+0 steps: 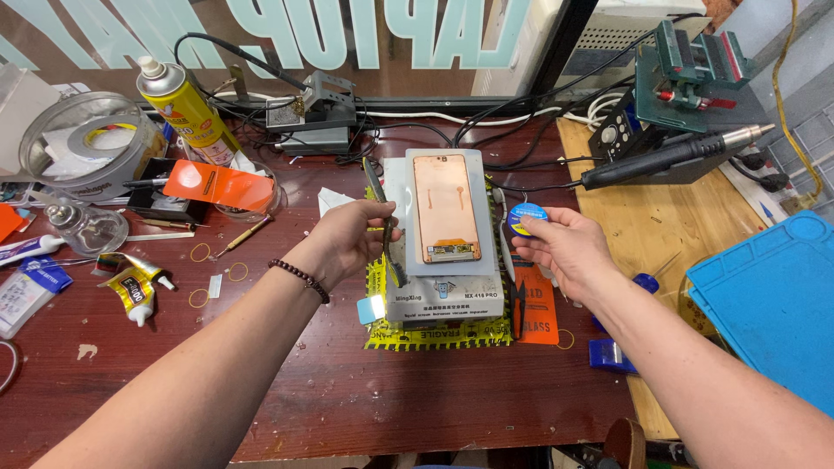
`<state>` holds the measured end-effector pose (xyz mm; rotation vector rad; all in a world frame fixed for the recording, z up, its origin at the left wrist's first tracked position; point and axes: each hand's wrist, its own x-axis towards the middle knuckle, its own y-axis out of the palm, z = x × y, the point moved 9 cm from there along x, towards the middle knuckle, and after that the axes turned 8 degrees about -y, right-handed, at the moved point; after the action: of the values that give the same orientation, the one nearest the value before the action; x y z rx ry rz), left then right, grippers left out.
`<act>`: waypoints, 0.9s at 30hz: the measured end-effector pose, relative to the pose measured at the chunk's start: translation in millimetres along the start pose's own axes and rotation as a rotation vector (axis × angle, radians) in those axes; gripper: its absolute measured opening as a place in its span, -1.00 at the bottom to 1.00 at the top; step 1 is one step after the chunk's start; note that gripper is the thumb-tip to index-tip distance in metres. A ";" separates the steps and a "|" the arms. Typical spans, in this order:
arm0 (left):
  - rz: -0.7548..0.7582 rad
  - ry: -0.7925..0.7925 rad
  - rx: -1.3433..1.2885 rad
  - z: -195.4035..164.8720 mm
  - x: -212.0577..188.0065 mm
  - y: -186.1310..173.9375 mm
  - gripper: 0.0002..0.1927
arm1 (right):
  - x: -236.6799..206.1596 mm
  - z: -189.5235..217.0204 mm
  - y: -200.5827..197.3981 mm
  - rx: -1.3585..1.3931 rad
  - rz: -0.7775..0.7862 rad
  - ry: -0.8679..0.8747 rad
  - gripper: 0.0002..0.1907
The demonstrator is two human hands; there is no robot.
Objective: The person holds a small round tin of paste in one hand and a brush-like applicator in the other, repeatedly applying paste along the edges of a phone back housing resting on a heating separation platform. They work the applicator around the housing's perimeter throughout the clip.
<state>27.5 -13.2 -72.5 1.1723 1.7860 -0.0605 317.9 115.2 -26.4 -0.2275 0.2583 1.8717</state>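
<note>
Beside the copper-backed phone, right hand pinches a blue spool, left hand grips tweezers

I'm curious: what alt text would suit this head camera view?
A person's left hand holds a thin dark tool beside a copper-coloured phone panel on a grey heating plate; the right hand holds a small blue reel.

2 bare forearms with no sleeves enter from 6 o'clock. The left hand wears 1 bracelet of small dark round beads at the wrist; the right hand wears nothing.
</note>
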 end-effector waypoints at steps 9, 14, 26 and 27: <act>0.020 0.003 0.023 4.7 -5.6 -5.4 -0.80 | 6.8 1.8 6.4 0.033 0.022 -0.012 -0.77; 0.015 -0.016 0.006 7.6 -7.5 -10.0 -0.79 | 9.1 5.4 8.9 0.022 0.012 -0.012 -0.77; -0.020 0.059 -0.007 10.0 -21.8 -23.4 -0.87 | 12.3 9.5 19.3 0.025 0.033 -0.009 -0.76; -0.019 0.056 -0.011 10.5 -22.8 -24.2 -0.87 | 12.1 10.5 21.0 0.029 0.042 -0.015 -0.76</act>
<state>18.8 -46.9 -71.8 1.1599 1.8445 -0.0290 293.9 122.9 -18.5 -0.1891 0.2814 1.9088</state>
